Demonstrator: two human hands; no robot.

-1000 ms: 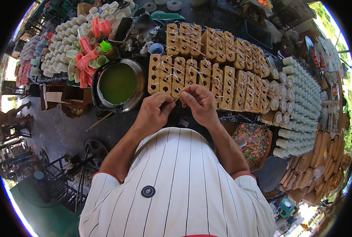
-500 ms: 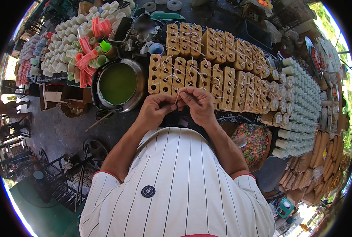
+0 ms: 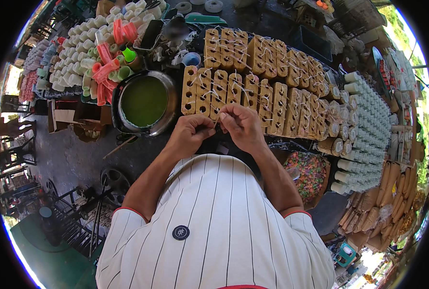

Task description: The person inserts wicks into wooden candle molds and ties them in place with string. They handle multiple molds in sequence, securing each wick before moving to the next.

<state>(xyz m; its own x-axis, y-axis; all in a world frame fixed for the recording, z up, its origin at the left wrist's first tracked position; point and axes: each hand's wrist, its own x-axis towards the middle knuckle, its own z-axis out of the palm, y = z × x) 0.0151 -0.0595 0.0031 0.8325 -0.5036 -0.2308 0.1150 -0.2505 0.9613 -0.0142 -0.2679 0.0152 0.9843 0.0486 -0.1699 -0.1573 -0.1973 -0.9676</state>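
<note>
Close together in front of my body, both hands are closed in a pinch. My left hand [image 3: 190, 137] has its thumb and fingers pressed together. Slightly higher, my right hand [image 3: 244, 127] holds its thumb against its fingertips. A thin brownish strip [image 3: 217, 122] runs between the fingertips; its kind is too small to tell. Just beyond my hands stand rows of tan blocks [image 3: 189, 94] with round holes and white strings across their tops. Left of my hands is a metal pot [image 3: 171, 103] of green liquid [image 3: 143, 100].
Pale cylinders [image 3: 82, 53] and pink-red pieces [image 3: 106, 71] crowd the far left. A box of colourful bits [image 3: 305, 172] stands by my right forearm. Rows of whitish cylinders [image 3: 371, 123] and brown paper-like rolls [image 3: 390, 183] lie right. A cardboard box [image 3: 91, 115] sits left of the pot.
My fingertips have drawn slightly apart, with the right hand a little higher, so more of the thin strip shows between them. The blocks and pot have stayed in place.
</note>
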